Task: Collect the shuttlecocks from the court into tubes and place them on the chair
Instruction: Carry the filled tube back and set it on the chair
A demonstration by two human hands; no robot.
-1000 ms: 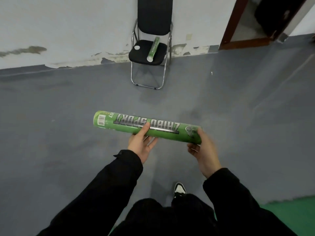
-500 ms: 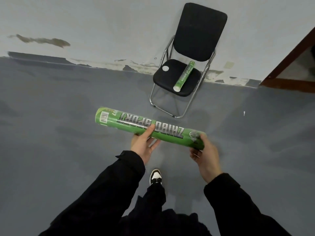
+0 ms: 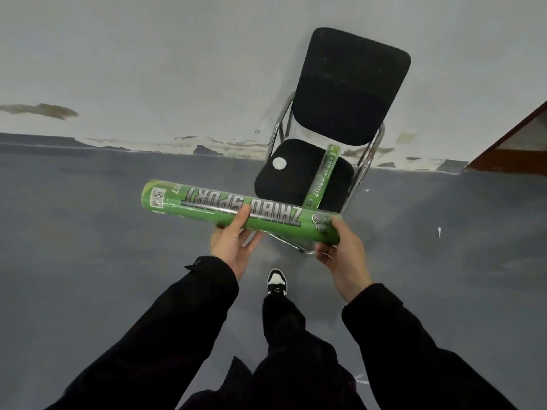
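Grey court floor (image 3: pixel 88 261) runs to a peeling wall, and the chair (image 3: pixel 299 179) now sits far closer than a second ago. Both hands carry the tube (image 3: pixel 272 216) crosswise: left hand (image 3: pixel 233 244) grips mid-length, right hand (image 3: pixel 340 250) wraps its end. Another tube (image 3: pixel 324 179) and a white cap (image 3: pixel 279 164) already lie on the seat, so set-down looks imminent.

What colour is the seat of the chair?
Black; the chair seat shows best in the head view.
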